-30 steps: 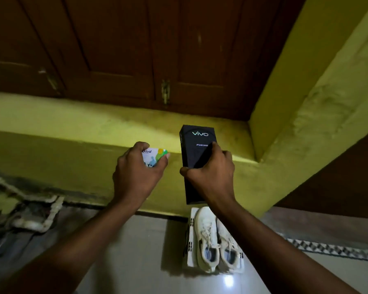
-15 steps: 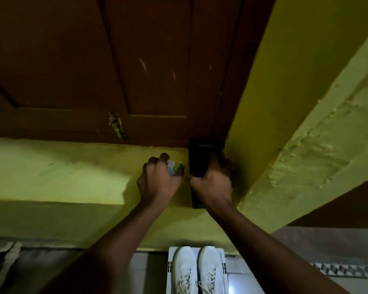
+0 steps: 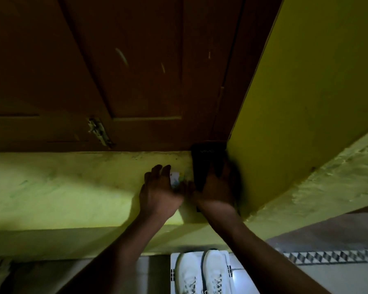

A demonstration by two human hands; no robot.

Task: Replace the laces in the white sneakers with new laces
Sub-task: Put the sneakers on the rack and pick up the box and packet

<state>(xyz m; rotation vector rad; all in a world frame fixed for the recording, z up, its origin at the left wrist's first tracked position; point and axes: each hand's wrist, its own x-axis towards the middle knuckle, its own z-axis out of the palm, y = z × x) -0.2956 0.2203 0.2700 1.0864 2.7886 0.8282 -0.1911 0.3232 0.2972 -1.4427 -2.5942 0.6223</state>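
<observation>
Box [image 3: 207, 164] slid back into ledge [image 3: 72, 187] corner, right hand [image 3: 219, 187] gripping it; left hand [image 3: 159, 189] spread, letting go of packet [image 3: 175, 178], likely freeing both for sneakers [image 3: 202, 272]

box [image 3: 204, 160] on ledge [image 3: 72, 187], in corner | packet [image 3: 175, 179] left of it | sneakers [image 3: 202, 272] below on floor [image 3: 327, 279]

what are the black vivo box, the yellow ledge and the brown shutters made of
Black box: probably matte cardboard, with a printed logo and no glare. Yellow ledge: painted plaster or cement, matte, scuffed and uneven. Brown shutters: painted wood, judging by the raised panels; slight sheen.
</observation>
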